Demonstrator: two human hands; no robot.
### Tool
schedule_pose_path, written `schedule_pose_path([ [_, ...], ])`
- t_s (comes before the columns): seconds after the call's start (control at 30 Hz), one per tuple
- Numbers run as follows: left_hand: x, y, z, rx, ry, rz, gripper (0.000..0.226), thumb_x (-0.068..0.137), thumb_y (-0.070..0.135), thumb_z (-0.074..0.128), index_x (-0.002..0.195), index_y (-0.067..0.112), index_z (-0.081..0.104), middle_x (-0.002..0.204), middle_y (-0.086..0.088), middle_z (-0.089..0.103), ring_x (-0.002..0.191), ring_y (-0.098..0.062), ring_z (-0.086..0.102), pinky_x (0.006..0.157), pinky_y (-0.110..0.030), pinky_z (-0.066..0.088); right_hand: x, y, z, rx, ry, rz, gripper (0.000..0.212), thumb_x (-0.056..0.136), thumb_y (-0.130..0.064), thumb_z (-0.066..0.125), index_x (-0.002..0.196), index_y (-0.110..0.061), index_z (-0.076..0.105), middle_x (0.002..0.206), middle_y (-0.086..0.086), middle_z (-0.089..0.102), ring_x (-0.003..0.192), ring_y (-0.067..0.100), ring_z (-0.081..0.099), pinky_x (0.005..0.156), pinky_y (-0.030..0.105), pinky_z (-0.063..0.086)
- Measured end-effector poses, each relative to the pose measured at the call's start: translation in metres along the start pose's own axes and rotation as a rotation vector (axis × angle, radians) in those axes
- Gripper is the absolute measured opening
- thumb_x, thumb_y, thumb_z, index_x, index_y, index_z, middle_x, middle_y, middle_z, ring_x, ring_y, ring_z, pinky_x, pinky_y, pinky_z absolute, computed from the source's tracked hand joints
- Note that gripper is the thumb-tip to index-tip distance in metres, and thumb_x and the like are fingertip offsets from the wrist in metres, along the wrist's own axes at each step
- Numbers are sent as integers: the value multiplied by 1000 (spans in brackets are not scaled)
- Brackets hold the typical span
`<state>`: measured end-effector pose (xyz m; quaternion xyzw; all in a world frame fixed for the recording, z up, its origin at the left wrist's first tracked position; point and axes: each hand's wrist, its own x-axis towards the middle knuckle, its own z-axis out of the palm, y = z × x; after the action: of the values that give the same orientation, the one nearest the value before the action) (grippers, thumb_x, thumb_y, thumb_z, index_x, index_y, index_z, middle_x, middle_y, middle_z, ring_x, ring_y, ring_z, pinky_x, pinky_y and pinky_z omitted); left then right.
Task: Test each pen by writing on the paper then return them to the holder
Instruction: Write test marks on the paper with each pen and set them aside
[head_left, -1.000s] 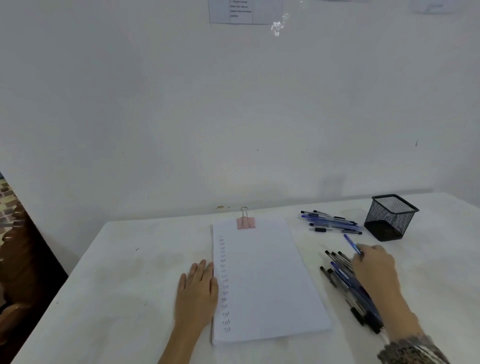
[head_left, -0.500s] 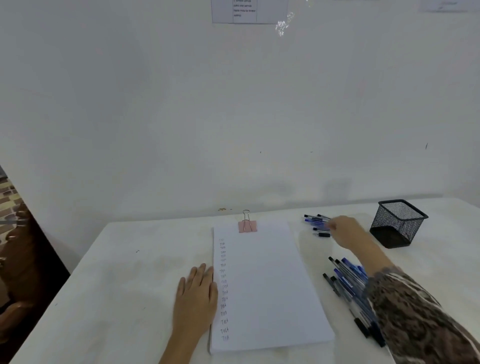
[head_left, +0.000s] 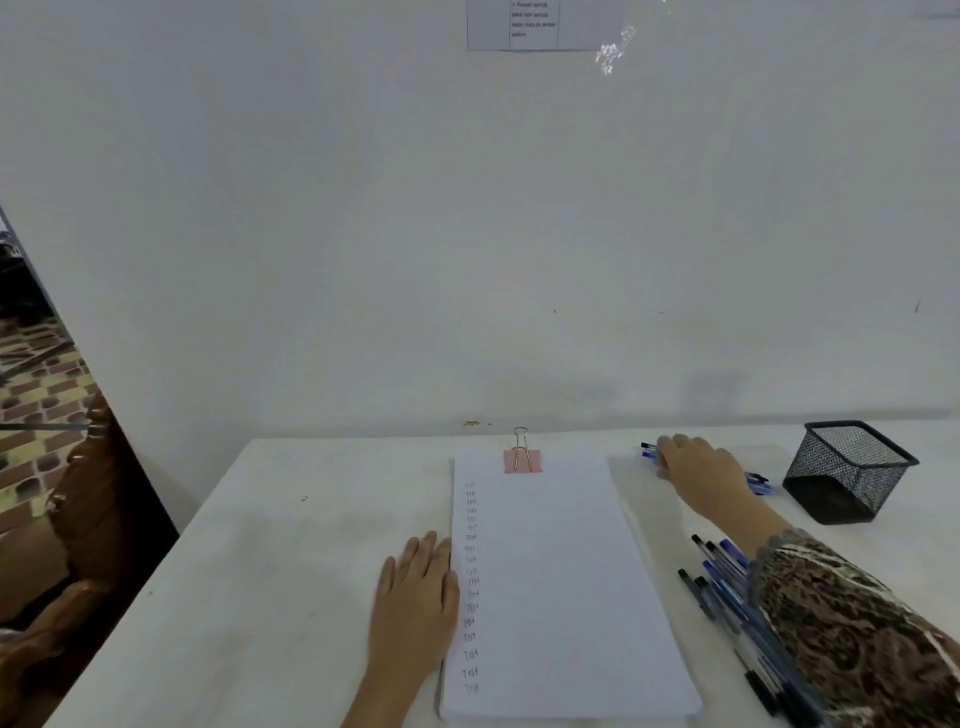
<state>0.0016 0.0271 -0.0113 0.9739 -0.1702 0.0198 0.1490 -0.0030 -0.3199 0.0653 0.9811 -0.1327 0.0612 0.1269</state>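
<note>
A white paper stack (head_left: 561, 571) lies on the white table (head_left: 291, 545), held by a pink binder clip (head_left: 523, 460); a column of small "Test" words runs down its left margin. My left hand (head_left: 415, 597) lies flat and palm down at the paper's left edge. My right hand (head_left: 698, 470) reaches palm down over a far group of blue and black pens (head_left: 757, 480) and hides most of them. Whether it holds a pen is hidden. A second pile of pens (head_left: 727, 582) lies nearer, partly under my patterned sleeve. The black mesh holder (head_left: 852, 467) stands right of the far pens.
A white wall rises right behind the table, with a printed sheet (head_left: 540, 23) taped high up. Off the table's left edge are dark wooden furniture (head_left: 88, 519) and a patterned floor.
My right hand carried a blue pen from the near pile up to the far group of pens and now covers that group. The left hand stayed put. The camera tilted slightly.
</note>
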Motion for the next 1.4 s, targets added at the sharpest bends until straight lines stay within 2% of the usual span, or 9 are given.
schedule_pose_path([
  [0.27,1,-2,3,-24,27,12,92,65,48,-20,146,26,18,155,9,11,143,-11,4,115,-30,0,-33,-8,-65,1341,501,316,29,73,1,73,67,-17,51,75,7,59,58,2,60,61,12,47],
  [0.4,1,0,1,10,17,4,94,62,47,-24,147,29,12,156,11,5,143,-8,0,115,-30,-1,-61,-52,-54,2213,30,543,19,92,0,49,84,-16,54,73,2,53,61,12,57,55,26,51],
  [0.53,-1,1,-2,-5,-3,5,87,69,48,-21,147,28,11,156,11,4,143,-9,-1,115,-30,-1,-82,-108,-37,2351,-343,528,19,93,-6,45,86,-22,54,57,-5,59,69,16,55,64,29,34],
  [0.63,-1,2,-5,-4,-24,-6,52,97,39,7,147,27,11,156,9,3,143,-9,-1,116,-31,-2,-80,-128,-25,2553,-301,582,24,87,8,34,79,-12,45,60,8,53,67,26,60,61,31,54],
  [0.73,-3,3,-6,3,-27,0,69,84,47,-10,147,28,11,156,10,3,143,-8,-1,116,-30,-2,-70,-136,-17,2650,-199,643,21,62,11,38,68,-9,41,66,9,42,60,25,47,60,33,46],
  [0.83,-3,3,-7,-4,-36,-1,60,91,40,-3,147,27,12,156,9,3,143,-8,-1,116,-30,-2,-67,-138,-17,2806,-87,631,46,37,-23,79,73,-15,52,59,2,40,53,19,31,57,29,26],
  [0.97,-4,3,-8,-21,-36,0,56,94,36,3,147,26,13,156,8,6,143,-9,0,116,-31,-1,-68,-140,-13,2964,-5,670,62,50,-75,56,58,-17,36,56,0,27,56,19,21,60,31,20],
  [1.23,-4,3,-7,-39,-22,10,58,93,41,1,147,26,14,156,8,6,143,-10,1,116,-31,-2,-68,-142,-11,3061,50,549,55,38,-52,67,52,-17,28,50,-1,20,52,19,17,57,30,21],
  [1.4,-3,2,-8,-47,-13,13,48,100,32,17,147,26,14,156,8,5,143,-10,0,117,-32,-2,-48,-138,-26,3030,87,407,62,35,-62,82,68,-14,61,52,-4,42,41,13,32,49,22,32],
])
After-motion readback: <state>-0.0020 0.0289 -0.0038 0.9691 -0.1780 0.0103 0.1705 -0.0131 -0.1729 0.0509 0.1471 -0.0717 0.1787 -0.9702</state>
